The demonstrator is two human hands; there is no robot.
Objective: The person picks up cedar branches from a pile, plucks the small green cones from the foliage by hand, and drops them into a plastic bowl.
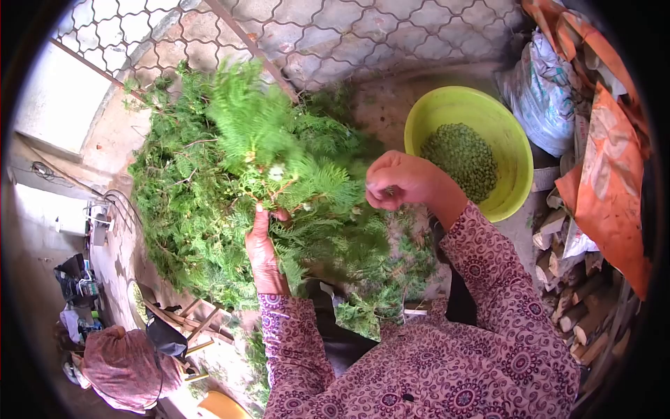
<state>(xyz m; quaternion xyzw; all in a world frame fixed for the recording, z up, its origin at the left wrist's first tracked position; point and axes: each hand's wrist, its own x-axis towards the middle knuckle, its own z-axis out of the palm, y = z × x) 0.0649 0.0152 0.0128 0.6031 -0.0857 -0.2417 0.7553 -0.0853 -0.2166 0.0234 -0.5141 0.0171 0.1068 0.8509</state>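
My left hand [264, 244] grips the stem of a leafy evergreen sprig [251, 126], held up over a big heap of cut green branches [174, 230]. The sprig's feathery top is blurred by motion, and a few pale round bits show near its stem. My right hand [399, 183] is raised to the right of the sprig, apart from it, with fingers curled into a pinch. Whatever lies between those fingers is too small to name. Beyond my right wrist stands a yellow-green basin [520, 167] with many small green cones or fruits [460, 157] at its bottom.
Wire mesh [363, 35] runs behind the heap. At right are a stuffed plastic sack [541, 98], an orange sheet [604, 181] and stacked firewood [586, 314]. At lower left, a reddish-brown clothed shape [122, 366], perhaps a person, is near a yellow-orange basin [220, 405].
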